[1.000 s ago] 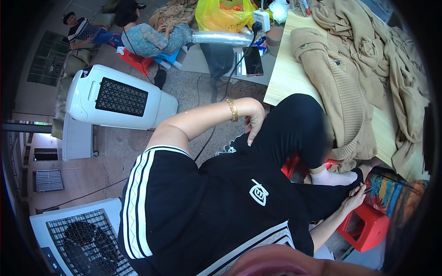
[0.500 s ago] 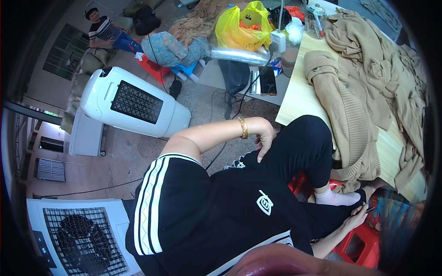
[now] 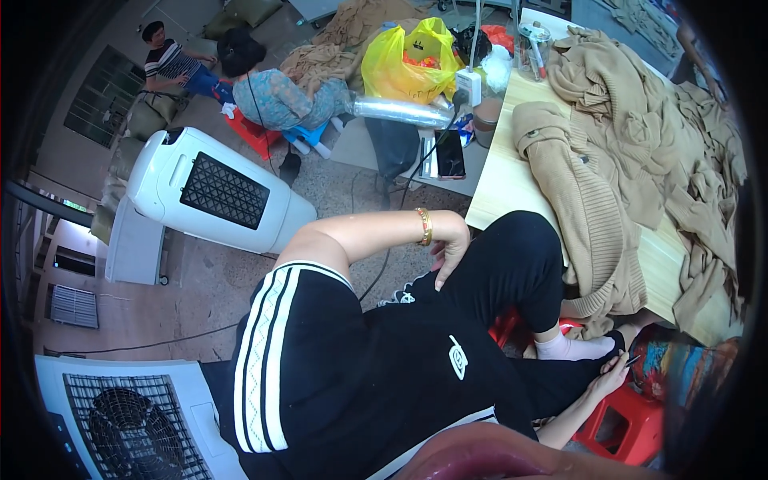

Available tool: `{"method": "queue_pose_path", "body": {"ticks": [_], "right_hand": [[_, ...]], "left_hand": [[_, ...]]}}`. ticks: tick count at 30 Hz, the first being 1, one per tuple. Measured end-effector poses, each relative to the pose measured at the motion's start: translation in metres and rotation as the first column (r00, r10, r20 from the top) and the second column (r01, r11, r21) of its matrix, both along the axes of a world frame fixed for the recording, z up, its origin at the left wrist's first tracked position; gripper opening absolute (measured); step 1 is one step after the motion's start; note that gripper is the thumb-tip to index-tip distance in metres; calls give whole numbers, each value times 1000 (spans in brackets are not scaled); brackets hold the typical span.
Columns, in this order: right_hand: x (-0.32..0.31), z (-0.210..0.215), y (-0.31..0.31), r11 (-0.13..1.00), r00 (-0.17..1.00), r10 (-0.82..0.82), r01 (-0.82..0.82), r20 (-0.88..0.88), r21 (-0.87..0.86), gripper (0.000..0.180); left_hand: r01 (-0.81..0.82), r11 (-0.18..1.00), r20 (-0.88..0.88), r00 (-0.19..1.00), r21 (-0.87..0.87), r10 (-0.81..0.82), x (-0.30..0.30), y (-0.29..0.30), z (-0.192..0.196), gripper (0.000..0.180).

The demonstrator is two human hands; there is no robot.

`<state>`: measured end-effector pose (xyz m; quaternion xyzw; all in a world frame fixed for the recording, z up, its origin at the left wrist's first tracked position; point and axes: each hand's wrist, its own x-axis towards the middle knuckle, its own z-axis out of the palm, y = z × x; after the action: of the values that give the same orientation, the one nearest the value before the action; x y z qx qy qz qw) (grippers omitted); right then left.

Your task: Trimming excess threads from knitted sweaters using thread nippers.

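Note:
My left hand point(image 3: 453, 248), with bangles at the wrist, rests bent on my black-trousered thigh point(image 3: 508, 260). Its fingers point down, apart, with nothing in them. Down at the lower right, my right hand point(image 3: 610, 376) is closed around a slim dark object point(image 3: 632, 361) too small to make out, beside my foot in a pale sock point(image 3: 576, 347). Tan knitted garments point(image 3: 588, 208) with ribbed edges lie heaped on the pale wooden table point(image 3: 496, 188), nearest to my raised knee; neither hand touches them.
A red plastic stool point(image 3: 624, 424) stands below my right hand. White air coolers point(image 3: 224, 192) stand on the left. Beyond are a yellow bag point(image 3: 408, 60), a phone point(image 3: 452, 154), a cable point(image 3: 408, 180), a seated person point(image 3: 280, 92) and a person in stripes point(image 3: 176, 64).
The view has shifted slightly, sliding the background leftward. The striped-top person's head and arms have changed position. A dark figure shows at the far right edge. Both my hands keep nearly the same pose.

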<state>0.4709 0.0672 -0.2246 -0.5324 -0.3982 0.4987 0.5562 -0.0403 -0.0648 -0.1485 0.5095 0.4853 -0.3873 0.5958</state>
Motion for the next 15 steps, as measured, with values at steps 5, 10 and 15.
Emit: {"method": "queue_pose_path", "body": {"ticks": [5, 10, 15], "right_hand": [[0, 5, -7, 1000, 1000, -11, 11, 2, -24, 25], [5, -1, -5, 1000, 1000, 21, -21, 3, 5, 22], [-2, 0, -5, 999, 998, -33, 35, 51, -29, 25]], "left_hand": [[-76, 991, 12, 997, 111, 76, 1, -7, 17, 80], [-171, 955, 82, 984, 243, 155, 8, -22, 55, 73], [180, 787, -227, 973, 590, -53, 30, -27, 133, 49]]}}
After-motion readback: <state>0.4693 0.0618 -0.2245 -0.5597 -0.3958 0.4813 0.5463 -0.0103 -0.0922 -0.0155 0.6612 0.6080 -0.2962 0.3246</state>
